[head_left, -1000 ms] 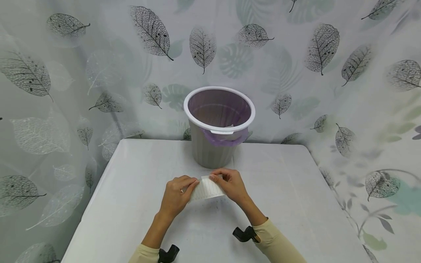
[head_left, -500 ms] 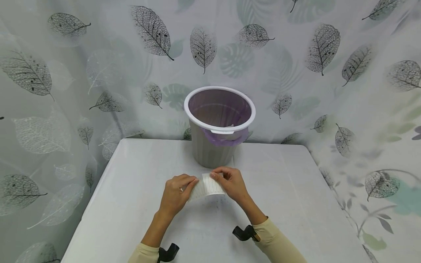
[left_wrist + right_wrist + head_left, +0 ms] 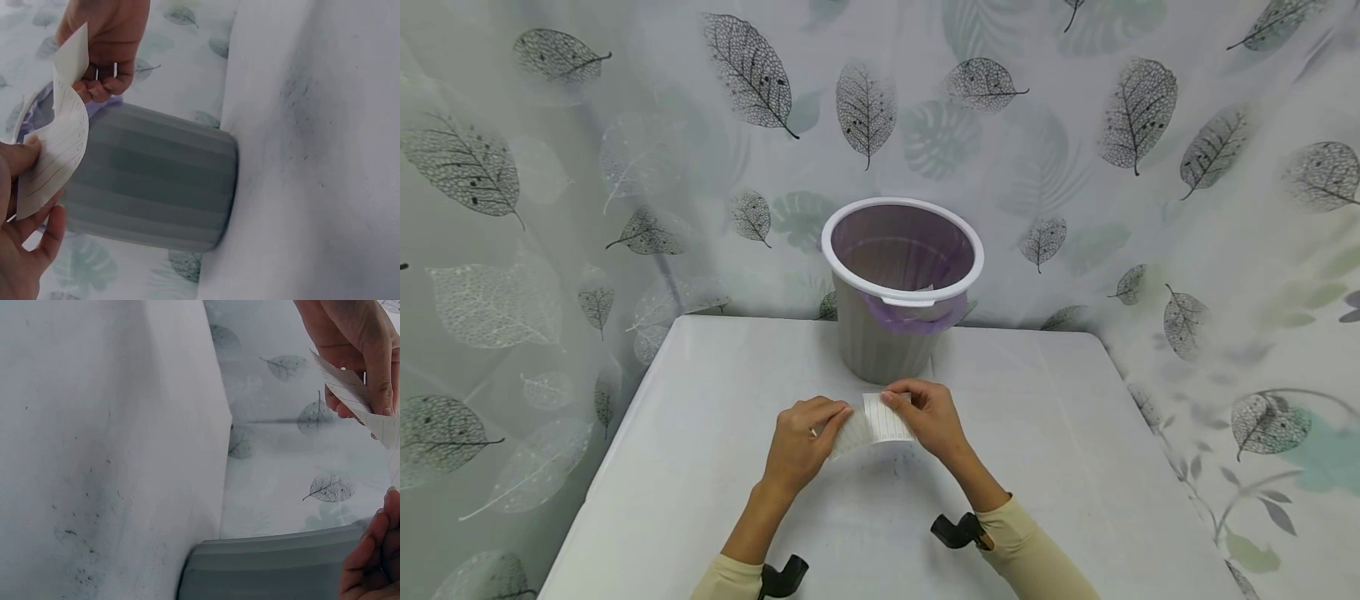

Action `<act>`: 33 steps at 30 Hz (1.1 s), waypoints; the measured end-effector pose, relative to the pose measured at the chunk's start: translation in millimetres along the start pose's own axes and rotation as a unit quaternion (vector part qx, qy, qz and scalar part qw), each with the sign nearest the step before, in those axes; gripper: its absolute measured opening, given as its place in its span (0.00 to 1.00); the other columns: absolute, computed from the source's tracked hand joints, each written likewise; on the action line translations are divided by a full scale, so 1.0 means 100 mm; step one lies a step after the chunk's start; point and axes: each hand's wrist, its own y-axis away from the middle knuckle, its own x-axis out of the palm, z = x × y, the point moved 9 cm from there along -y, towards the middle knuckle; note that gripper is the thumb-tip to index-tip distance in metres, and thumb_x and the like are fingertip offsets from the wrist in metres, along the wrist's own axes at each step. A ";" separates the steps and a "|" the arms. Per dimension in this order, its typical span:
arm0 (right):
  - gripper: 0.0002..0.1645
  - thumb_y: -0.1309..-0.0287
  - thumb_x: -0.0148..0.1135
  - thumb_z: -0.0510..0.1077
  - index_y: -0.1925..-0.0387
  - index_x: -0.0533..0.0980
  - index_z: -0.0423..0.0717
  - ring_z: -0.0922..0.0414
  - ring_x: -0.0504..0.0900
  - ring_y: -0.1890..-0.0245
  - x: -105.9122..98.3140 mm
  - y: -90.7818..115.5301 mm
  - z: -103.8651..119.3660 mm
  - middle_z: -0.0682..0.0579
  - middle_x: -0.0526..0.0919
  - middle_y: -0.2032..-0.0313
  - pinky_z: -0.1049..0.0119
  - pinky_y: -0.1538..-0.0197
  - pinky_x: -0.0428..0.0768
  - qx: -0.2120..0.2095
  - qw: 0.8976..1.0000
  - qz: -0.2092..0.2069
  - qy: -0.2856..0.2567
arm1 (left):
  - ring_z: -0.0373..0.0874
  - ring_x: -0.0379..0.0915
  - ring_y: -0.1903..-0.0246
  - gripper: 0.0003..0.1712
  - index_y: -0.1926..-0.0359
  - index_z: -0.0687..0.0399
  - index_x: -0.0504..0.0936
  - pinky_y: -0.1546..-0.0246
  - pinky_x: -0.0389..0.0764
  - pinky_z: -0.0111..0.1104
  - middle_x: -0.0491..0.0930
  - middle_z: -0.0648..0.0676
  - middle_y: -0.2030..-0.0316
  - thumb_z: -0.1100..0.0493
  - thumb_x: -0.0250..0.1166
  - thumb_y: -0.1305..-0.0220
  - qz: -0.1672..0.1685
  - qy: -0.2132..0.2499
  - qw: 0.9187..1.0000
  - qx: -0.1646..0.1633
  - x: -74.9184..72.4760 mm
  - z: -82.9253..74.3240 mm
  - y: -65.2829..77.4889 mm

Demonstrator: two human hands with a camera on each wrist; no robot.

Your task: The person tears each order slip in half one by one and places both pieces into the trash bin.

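Note:
A small piece of lined white paper point(image 3: 887, 419), with a row of small printed marks along one edge, is held up between both hands over the table. My left hand point(image 3: 805, 443) pinches its left end between thumb and fingers. At the right end, my right hand point(image 3: 927, 421) pinches near the upper edge. The sheet curves and bends near its middle in the left wrist view, where its lined face point(image 3: 59, 153) shows. Just beyond the hands stands a grey bin point(image 3: 883, 350) with a white rim and a purple liner folded over it.
The bin stands at the far side of the white-covered table point(image 3: 730, 375), near a leaf-patterned curtain point(image 3: 685, 167). Small dark specks point(image 3: 300, 94) mark the cover below the hands. Inside the bin, a bit of something white point(image 3: 927, 288) shows.
The right part of the paper has swung up and turned against the left part, so the sheet now bends mid-length. The right hand rose slightly; the left hand stayed almost still.

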 end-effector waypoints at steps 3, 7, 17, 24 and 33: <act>0.04 0.35 0.67 0.29 0.62 0.85 0.28 0.57 0.77 0.78 0.00 0.00 0.01 0.39 0.86 0.69 0.71 0.76 0.76 -0.006 1.000 -0.001 0.004 | 0.39 0.81 0.72 0.05 0.63 0.58 0.92 0.72 0.81 0.36 0.88 0.48 0.68 0.68 0.77 0.40 -0.002 0.001 1.000 0.002 0.00 0.00 0.00; 0.04 0.35 0.68 0.30 0.62 0.85 0.28 0.57 0.77 0.78 -0.01 0.00 0.01 0.40 0.86 0.69 0.71 0.76 0.75 -0.009 1.000 -0.004 0.012 | 0.39 0.81 0.72 0.05 0.63 0.59 0.92 0.71 0.81 0.37 0.88 0.48 0.68 0.68 0.77 0.40 -0.006 0.000 1.000 0.007 -0.01 -0.02 0.00; 0.04 0.35 0.68 0.30 0.63 0.86 0.29 0.60 0.75 0.78 -0.05 -0.01 -0.01 0.41 0.86 0.70 0.72 0.76 0.73 -0.001 1.000 -0.015 0.024 | 0.39 0.80 0.72 0.05 0.62 0.59 0.92 0.72 0.80 0.36 0.88 0.48 0.68 0.68 0.77 0.41 -0.014 -0.002 1.000 0.014 -0.03 -0.04 0.00; 0.05 0.34 0.68 0.31 0.61 0.85 0.29 0.57 0.77 0.77 -0.05 -0.01 -0.04 0.40 0.86 0.69 0.71 0.75 0.75 0.008 1.000 -0.015 0.024 | 0.40 0.81 0.72 0.06 0.62 0.60 0.92 0.73 0.81 0.36 0.88 0.49 0.67 0.69 0.77 0.41 -0.022 -0.001 1.000 0.015 -0.06 -0.05 0.01; 0.04 0.34 0.68 0.30 0.63 0.86 0.29 0.59 0.75 0.80 -0.11 -0.02 -0.04 0.39 0.85 0.72 0.71 0.77 0.72 0.000 0.999 -0.040 0.036 | 0.43 0.83 0.71 0.06 0.61 0.61 0.92 0.72 0.82 0.37 0.88 0.50 0.67 0.70 0.77 0.41 -0.033 0.007 0.999 0.027 -0.09 -0.10 -0.02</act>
